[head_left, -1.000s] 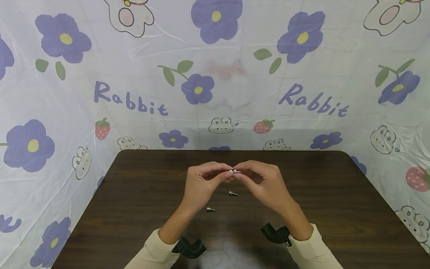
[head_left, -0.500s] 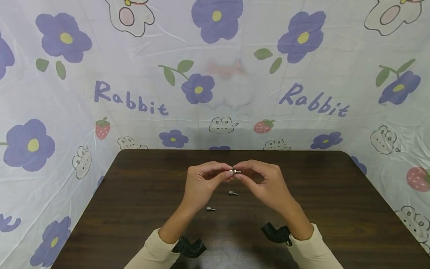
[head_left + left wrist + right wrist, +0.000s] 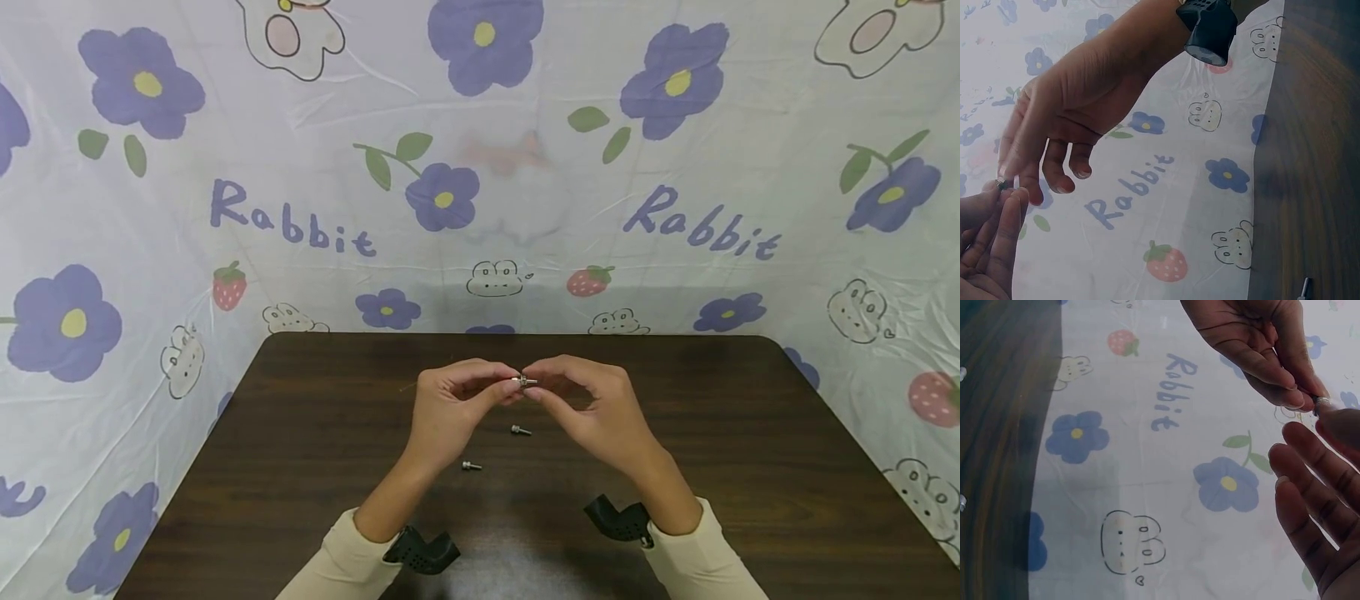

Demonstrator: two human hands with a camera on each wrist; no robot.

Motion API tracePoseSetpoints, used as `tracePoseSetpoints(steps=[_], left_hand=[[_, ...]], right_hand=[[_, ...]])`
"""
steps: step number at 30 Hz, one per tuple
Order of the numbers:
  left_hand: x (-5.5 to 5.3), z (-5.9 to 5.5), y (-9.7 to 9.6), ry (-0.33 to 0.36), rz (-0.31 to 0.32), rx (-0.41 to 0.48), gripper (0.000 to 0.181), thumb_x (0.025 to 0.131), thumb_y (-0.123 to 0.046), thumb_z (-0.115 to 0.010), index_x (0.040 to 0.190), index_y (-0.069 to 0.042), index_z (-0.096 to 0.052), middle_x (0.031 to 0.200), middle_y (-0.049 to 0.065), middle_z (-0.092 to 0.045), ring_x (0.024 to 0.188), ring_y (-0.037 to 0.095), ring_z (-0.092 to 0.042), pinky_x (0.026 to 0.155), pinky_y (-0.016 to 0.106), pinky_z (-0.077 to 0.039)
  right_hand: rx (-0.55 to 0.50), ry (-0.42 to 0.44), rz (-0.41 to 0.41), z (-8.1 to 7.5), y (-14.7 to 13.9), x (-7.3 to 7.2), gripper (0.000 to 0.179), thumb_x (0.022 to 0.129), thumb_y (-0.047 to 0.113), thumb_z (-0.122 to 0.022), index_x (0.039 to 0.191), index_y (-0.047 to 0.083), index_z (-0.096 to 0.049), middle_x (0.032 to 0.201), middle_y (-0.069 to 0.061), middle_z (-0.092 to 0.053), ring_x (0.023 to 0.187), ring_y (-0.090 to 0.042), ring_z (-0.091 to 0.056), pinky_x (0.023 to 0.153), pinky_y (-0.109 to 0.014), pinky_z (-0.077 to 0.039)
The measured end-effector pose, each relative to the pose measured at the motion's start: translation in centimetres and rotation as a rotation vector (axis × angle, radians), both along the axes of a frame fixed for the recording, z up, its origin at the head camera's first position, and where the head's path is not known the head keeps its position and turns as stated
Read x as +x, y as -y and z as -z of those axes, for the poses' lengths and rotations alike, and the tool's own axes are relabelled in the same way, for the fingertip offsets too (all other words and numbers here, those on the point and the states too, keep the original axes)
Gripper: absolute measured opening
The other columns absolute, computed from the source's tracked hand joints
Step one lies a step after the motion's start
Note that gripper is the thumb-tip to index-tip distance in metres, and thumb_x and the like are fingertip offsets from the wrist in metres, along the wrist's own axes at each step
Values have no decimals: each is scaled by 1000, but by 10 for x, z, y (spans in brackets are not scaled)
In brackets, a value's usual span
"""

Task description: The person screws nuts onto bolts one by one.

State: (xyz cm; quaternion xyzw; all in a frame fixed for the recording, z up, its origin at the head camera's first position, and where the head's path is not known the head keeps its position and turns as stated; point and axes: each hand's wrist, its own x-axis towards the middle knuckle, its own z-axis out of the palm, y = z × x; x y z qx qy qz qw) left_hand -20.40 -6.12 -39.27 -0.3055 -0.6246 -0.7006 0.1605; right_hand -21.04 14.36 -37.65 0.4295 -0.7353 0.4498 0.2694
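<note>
A small metal screw [image 3: 529, 382] is held level between both hands above the table, its threaded end pointing right. At its head end, my left hand [image 3: 452, 408] pinches it between thumb and forefinger. The right hand [image 3: 596, 408] pinches around its middle with thumb and forefinger; a wider part shows there, possibly a nut, though the fingertips partly hide it. In the right wrist view, a bit of shiny metal [image 3: 1321, 405] shows between the fingertips, and the right hand's other fingers are spread. Two similar screws, one nearer [image 3: 472, 466] and one farther [image 3: 521, 431], lie on the table.
The dark wood-grain table [image 3: 337, 433] reaches back to a white cloth [image 3: 555, 208] printed with flowers and rabbits. A black camera mount sits on each wrist, left [image 3: 423, 551] and right [image 3: 618, 518].
Both hands stay in place with the screw between them. The wider part on the screw looks slightly different from frame to frame, while the two screws on the table stay put.
</note>
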Motion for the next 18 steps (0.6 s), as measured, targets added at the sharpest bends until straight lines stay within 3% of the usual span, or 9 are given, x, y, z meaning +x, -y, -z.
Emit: tracePoseSetpoints(steps=[3,11,18], left_hand=[[1,0,0,-3,4,-1,9,90,0,-74,99,2,-77,91,14,-75,77,29,-75,72,42,-63],[1,-1,1,-1,0,-10,10,91,0,-74,100,2,-77,91,13,-75,77,29,-75,71,42,-63],[-1,-1,2,0,-5,7,8,90,1,-75,98,1,-77,90,13,-75,76,29,-74,70,43,-63]], right_hand=[[3,-9,-13,0,0,-1,33,78,-11,-81,105,8,-75,94,-2,-75,75,-11,-70,67,-21,-58],[12,52,-29,-1,0,0,18,93,-6,-68,97,9,-76,90,-3,-75,79,-10,-71,71,-22,-59],[-3,16,21,-2,-1,1,26,83,-11,-76,102,7,-76,92,-3,-76,72,-15,-71,66,-18,-57]])
